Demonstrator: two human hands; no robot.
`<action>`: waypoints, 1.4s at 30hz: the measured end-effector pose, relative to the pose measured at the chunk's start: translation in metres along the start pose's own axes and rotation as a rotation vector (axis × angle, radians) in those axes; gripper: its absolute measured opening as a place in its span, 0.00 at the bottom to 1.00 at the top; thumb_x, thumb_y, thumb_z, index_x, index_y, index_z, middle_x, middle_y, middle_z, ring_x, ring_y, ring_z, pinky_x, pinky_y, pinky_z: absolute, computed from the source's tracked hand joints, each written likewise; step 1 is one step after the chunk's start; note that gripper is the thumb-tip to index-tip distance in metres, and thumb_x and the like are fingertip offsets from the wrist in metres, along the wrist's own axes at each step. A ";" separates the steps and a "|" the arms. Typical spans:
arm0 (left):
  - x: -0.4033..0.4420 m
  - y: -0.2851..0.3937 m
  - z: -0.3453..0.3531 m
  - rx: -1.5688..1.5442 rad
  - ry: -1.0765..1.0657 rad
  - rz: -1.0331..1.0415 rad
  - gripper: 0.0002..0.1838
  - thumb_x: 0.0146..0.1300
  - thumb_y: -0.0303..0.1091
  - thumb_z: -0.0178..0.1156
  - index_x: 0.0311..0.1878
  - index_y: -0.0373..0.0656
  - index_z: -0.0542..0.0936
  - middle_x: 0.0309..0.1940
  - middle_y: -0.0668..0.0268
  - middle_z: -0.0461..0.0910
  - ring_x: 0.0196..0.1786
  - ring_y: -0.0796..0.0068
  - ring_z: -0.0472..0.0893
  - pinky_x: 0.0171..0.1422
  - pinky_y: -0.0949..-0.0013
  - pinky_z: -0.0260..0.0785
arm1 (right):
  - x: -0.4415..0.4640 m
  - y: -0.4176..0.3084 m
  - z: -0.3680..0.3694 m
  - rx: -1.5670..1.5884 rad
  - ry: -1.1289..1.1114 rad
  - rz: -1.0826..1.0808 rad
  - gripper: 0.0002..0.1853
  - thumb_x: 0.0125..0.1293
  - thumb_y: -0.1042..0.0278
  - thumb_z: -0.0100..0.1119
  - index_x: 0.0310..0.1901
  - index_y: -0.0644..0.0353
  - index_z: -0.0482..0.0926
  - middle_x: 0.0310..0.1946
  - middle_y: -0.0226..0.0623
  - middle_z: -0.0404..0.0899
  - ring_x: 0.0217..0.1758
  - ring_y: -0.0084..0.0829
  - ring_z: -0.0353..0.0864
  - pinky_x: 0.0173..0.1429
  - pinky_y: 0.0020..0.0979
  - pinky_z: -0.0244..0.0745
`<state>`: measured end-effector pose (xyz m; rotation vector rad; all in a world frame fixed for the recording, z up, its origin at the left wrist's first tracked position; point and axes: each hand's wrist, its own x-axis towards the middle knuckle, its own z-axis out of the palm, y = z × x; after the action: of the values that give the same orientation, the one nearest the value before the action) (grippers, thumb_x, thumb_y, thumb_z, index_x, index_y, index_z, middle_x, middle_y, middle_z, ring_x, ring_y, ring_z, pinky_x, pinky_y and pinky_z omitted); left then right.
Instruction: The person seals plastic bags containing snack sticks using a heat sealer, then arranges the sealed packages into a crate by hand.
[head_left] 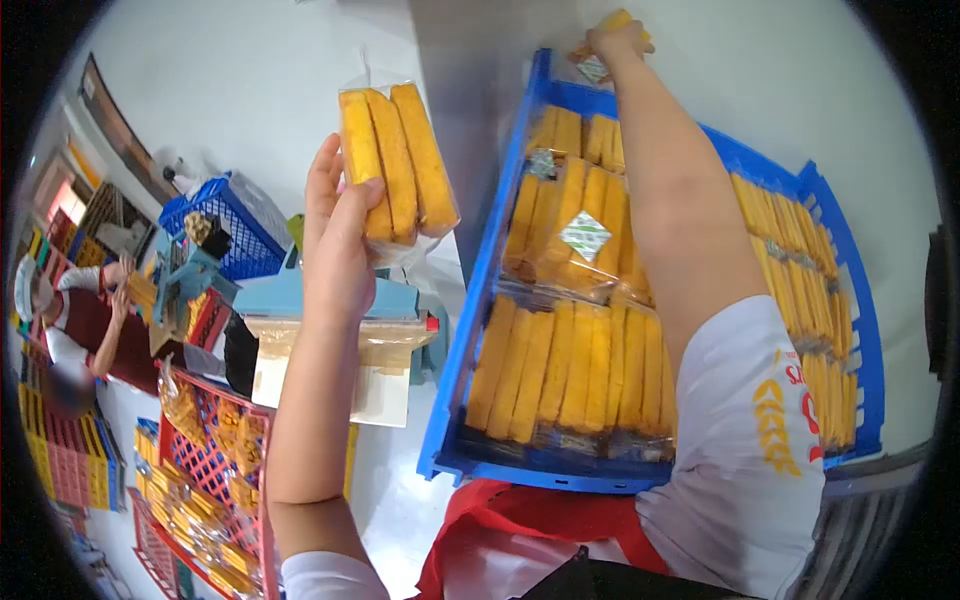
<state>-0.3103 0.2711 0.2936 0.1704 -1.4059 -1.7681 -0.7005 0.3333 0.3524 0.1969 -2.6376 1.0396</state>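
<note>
My left hand (342,225) holds up a clear bag of yellow bread sticks (392,165), its thumb pressed on the front of the bag. At the top, beyond the far edge of the blue crate (450,400), my right hand (620,42) is closed on another yellow pack (590,62) with a white and green label. Rows of bagged yellow sticks (570,370) fill the crate under my right arm. One bag lying on top carries a diamond-shaped label (585,236).
A blue-grey machine (330,295) with a white plate stands left of the crate. Red crates (215,385) of packed goods are at the lower left. A co-worker (95,315) in a dark apron stands at the far left, near a blue basket (240,225).
</note>
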 end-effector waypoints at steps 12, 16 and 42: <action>-0.034 0.027 -0.080 0.275 0.171 0.030 0.31 0.53 0.30 0.46 0.62 0.37 0.55 0.58 0.57 0.60 0.59 0.68 0.64 0.61 0.68 0.57 | 0.019 0.048 0.085 -0.021 -0.019 -0.356 0.43 0.46 0.48 0.59 0.61 0.53 0.49 0.55 0.57 0.55 0.55 0.54 0.63 0.55 0.42 0.65; -0.037 0.026 -0.083 0.206 0.164 0.010 0.30 0.53 0.30 0.48 0.62 0.39 0.55 0.58 0.58 0.60 0.59 0.68 0.65 0.60 0.69 0.58 | 0.021 0.052 0.110 -0.391 -0.049 -0.324 0.41 0.47 0.45 0.56 0.60 0.56 0.54 0.55 0.49 0.63 0.61 0.46 0.59 0.59 0.40 0.60; -0.039 0.048 -0.051 0.256 0.081 0.065 0.33 0.50 0.27 0.46 0.63 0.36 0.53 0.60 0.57 0.58 0.60 0.68 0.63 0.61 0.69 0.57 | -0.009 0.032 0.075 -0.217 -0.916 0.117 0.27 0.52 0.50 0.57 0.50 0.59 0.67 0.51 0.40 0.68 0.54 0.37 0.67 0.53 0.37 0.66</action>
<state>-0.2315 0.2593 0.3012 0.3250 -1.5576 -1.5079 -0.7164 0.3054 0.2776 0.5937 -3.5855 0.7917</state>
